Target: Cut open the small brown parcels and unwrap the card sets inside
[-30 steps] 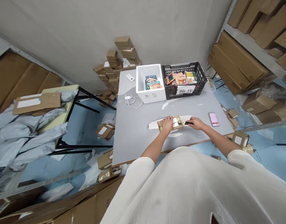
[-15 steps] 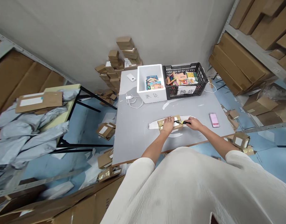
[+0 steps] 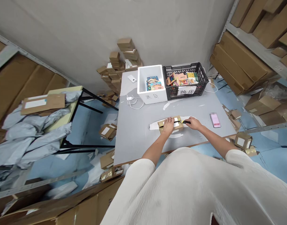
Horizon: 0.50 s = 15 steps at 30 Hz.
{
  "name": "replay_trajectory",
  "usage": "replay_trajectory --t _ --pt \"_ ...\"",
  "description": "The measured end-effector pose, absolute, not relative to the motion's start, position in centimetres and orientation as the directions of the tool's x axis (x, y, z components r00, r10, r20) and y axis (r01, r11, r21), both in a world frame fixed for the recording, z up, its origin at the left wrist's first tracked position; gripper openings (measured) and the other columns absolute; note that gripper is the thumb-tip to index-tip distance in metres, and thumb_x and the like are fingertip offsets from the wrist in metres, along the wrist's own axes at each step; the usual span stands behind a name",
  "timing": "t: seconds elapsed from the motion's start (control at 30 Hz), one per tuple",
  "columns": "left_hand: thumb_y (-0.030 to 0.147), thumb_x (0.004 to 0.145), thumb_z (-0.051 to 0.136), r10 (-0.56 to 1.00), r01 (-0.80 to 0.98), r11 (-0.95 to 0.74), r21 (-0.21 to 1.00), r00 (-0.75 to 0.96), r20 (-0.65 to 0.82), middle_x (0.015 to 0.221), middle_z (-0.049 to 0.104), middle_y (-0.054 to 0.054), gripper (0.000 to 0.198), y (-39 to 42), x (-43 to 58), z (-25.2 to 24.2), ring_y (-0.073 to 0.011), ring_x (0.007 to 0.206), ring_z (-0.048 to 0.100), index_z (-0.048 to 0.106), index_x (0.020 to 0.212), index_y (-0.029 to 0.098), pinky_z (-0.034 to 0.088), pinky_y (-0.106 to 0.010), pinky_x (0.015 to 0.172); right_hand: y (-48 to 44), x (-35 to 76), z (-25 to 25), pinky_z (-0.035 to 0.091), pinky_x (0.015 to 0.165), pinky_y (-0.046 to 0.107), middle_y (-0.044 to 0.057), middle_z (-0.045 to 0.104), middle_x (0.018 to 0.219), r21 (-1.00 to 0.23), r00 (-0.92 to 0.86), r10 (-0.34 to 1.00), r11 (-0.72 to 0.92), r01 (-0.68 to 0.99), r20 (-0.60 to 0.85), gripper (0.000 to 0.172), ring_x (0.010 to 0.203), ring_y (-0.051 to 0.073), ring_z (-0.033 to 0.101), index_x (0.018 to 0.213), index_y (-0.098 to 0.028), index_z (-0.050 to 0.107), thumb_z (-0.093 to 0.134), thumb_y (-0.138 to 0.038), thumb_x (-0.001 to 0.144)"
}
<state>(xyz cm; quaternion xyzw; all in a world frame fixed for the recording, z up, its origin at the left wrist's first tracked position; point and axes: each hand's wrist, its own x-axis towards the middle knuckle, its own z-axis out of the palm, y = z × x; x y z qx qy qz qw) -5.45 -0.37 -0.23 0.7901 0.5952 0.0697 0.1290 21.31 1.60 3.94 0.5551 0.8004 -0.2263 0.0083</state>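
A small brown cardboard box (image 3: 179, 128) with shiny tape and a white label lies on the grey table, on top of a white wrapper (image 3: 154, 126). My left hand (image 3: 168, 125) rests on the top of the box, fingers laid flat across it. My right hand (image 3: 193, 122) is closed around a yellow and black utility knife (image 3: 183, 122). The knife points left, its front end at the right part of the box top; how deep the blade sits is too small to tell.
At the table's (image 3: 134, 137) back stand a white foam box (image 3: 155, 97) and a black crate (image 3: 200, 89), both with books. A phone (image 3: 215, 120) lies to the right, a white cable (image 3: 136, 106) to the left. Cardboard boxes (image 3: 108, 131) litter the floor; a side table (image 3: 74, 107) bears grey parcels.
My right hand and the utility knife have shifted slightly left towards my left hand. The left hand has stayed on the box. The view has turned a little.
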Motion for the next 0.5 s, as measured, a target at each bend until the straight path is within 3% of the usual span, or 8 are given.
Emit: replay_trajectory --t 0.23,0.4,0.5 --pt "0.002 0.096 0.042 0.959 0.927 -0.247 0.283 0.277 -0.068 0.162 0.056 -0.023 0.064 -0.6 -5.5 0.3 -0.0331 0.155 0.049 0.05 0.158 0.012 0.033 -0.051 0.132 2.8 23.4 4.4 0.046 0.103 0.042 0.015 0.069 0.136 -0.262 -0.38 0.911 0.332 0.906 -0.159 0.044 0.123 0.033 0.062 0.148 -0.028 0.073 0.061 -0.034 0.106" --pt "0.005 0.095 0.046 0.959 0.918 -0.236 0.319 0.272 -0.075 0.162 0.056 -0.021 0.065 -0.7 -5.6 0.3 -0.0318 0.157 0.047 0.048 0.159 0.015 0.03 -0.053 0.134 4.1 25.3 3.9 0.046 0.105 0.041 0.014 0.07 0.135 -0.3 -0.356 0.918 0.294 0.908 -0.177 0.043 0.125 0.032 0.062 0.146 -0.027 0.073 0.061 -0.034 0.105" --pt "0.014 0.1 0.045 0.961 0.907 -0.206 0.368 0.257 -0.096 0.169 0.049 -0.023 0.063 -1.0 -5.6 0.1 -0.0325 0.163 0.039 0.044 0.163 0.014 0.027 -0.055 0.136 4.6 25.9 3.1 0.048 0.105 0.041 0.016 0.069 0.137 -0.343 -0.241 0.956 0.172 0.923 -0.169 0.046 0.126 0.033 0.062 0.147 -0.023 0.071 0.061 -0.035 0.103"
